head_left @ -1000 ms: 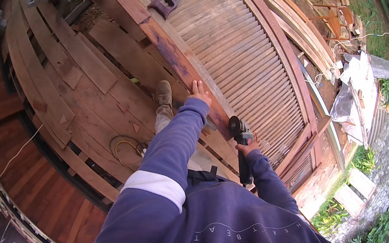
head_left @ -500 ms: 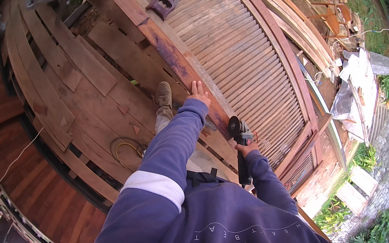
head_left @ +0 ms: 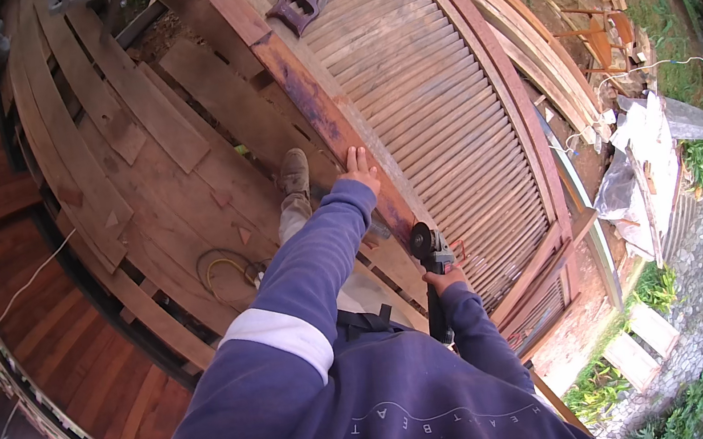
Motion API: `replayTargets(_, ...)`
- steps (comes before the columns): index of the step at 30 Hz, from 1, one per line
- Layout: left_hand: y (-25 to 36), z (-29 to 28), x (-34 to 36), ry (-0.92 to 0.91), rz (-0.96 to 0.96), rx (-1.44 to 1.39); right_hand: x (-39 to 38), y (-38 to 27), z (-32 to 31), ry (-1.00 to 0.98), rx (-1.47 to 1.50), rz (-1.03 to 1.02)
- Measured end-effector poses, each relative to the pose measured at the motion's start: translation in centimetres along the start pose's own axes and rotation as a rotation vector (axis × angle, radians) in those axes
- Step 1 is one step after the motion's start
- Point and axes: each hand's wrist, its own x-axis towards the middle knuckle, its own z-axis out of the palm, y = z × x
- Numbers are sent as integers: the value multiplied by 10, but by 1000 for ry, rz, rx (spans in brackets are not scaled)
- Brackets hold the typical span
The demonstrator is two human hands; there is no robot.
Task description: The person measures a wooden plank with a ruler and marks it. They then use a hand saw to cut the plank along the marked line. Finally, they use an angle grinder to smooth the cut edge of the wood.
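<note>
My left hand (head_left: pixel 360 172) lies on a reddish-brown wooden board (head_left: pixel 308 100) with dark stains, its fingers stretched along the top face. My right hand (head_left: pixel 446 279) is wrapped round the body of a black and grey angle grinder (head_left: pixel 436 257). The grinder's round disc (head_left: pixel 420 239) is by the near end of the board; whether it touches the wood I cannot tell. Under and beside the board lies a large louvred wooden panel (head_left: pixel 434 100) with many slats. A handsaw (head_left: pixel 301 6) with a dark wooden handle rests at the panel's far end.
Loose planks (head_left: pixel 108 119) with gaps between them cover the left side, near my shoe (head_left: pixel 295 173). A coiled yellow cable (head_left: pixel 220 274) lies on the boards. To the right are stacked timber strips (head_left: pixel 540 58), a plastic sheet (head_left: pixel 632 171) and a white cord (head_left: pixel 662 64).
The grinder and my right hand have shifted slightly toward me, the disc a little lower and to the left. My left hand stays on the board.
</note>
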Motion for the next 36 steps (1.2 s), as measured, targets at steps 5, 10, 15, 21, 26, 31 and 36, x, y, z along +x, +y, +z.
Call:
replayTargets(5, -2, -4, -1, -19, -15, 20, -3, -65, -18, -21, -101, 86)
replayTargets(10, -13, 17, 16, 10, 58, 219, -1, -25, -7, 65, -150, -34)
replayTargets(15, -12, 26, 23, 36, 37, 116, 3, -1, -1, 41, -97, 1)
replayTargets(21, -22, 37, 29, 98, 78, 308, -8, -61, -14, 63, -115, 29)
replayTargets(26, -22, 34, 28, 104, 76, 164, -27, -41, -7, 61, -73, -14)
replayTargets(31, -23, 48, 33, 132, 71, 263, 2, -47, -12, 33, -70, 70)
replayTargets(36, -37, 55, 43, 139, 60, 257, -22, -60, -12, 87, -191, 29)
